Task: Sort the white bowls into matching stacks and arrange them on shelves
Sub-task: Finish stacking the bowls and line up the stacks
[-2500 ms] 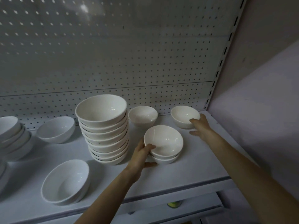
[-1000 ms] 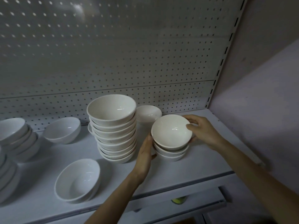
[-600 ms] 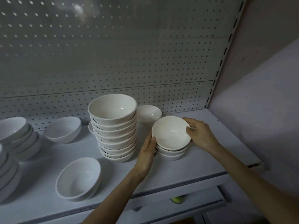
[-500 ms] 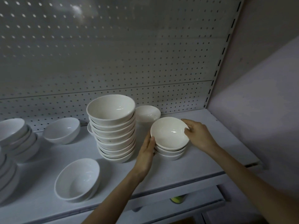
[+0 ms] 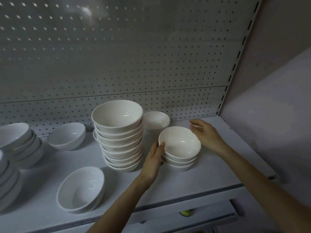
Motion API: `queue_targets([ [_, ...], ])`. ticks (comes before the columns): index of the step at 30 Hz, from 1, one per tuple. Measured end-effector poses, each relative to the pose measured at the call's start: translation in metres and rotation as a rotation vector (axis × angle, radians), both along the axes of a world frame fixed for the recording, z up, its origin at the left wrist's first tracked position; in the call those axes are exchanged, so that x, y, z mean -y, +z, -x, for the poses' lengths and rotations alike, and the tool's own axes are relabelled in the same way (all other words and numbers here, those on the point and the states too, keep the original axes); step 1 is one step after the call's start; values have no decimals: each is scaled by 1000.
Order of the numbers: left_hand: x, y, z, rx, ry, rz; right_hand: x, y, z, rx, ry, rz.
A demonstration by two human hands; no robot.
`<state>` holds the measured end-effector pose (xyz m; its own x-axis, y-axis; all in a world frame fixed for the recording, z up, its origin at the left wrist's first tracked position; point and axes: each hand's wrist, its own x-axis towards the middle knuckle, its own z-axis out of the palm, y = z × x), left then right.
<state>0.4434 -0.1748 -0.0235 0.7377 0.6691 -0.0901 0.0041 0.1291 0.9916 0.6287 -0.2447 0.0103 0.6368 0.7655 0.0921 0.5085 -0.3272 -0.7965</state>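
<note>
Left grip (image 5: 152, 161) presses flat-fingered against the three-bowl stack (image 5: 180, 148) on the shelf (image 5: 202, 182). Right grip (image 5: 206, 133) hovers empty, fingers loose, just right of it — the lone small bowl (image 5: 156, 121) lies to that grip's left, farther back.

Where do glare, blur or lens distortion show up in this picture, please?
Head view: dim, bluish light overall; a smeared glare patch high on the pegboard; small glints inside the top bowl of the tall stack; the right hand is motion-blurred at its fingertips; wide-angle stretch slants the slotted upright at right.
</note>
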Motion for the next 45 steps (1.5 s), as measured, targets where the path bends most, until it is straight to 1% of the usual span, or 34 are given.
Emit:
queue_targets([
  [5,-6,3,0,-38,-33,23,-42,-1,-19,-40,69,56],
  [12,-14,2,2,-49,-68,21,-108,-13,-40,-187,140,222],
  [15,-16,2,2,-54,-67,16,-124,-20,-47,-228,199,282],
  [18,-18,0,2,-60,-70,14,-135,-27,-52,-283,259,300],
  [25,-19,-4,1,-54,-46,14,-143,-32,-48,-495,165,151],
  [34,-15,-8,0,-29,-33,1,-124,-12,-51,-435,107,21],
  [38,-10,-15,-1,-13,-15,-20,-107,6,-57,-426,38,-90],
  [42,-7,-23,2,26,-29,-124,-82,32,-61,-381,-18,-178],
  [45,-4,-24,5,33,-120,-201,-58,56,-62,-343,-18,-197],
])
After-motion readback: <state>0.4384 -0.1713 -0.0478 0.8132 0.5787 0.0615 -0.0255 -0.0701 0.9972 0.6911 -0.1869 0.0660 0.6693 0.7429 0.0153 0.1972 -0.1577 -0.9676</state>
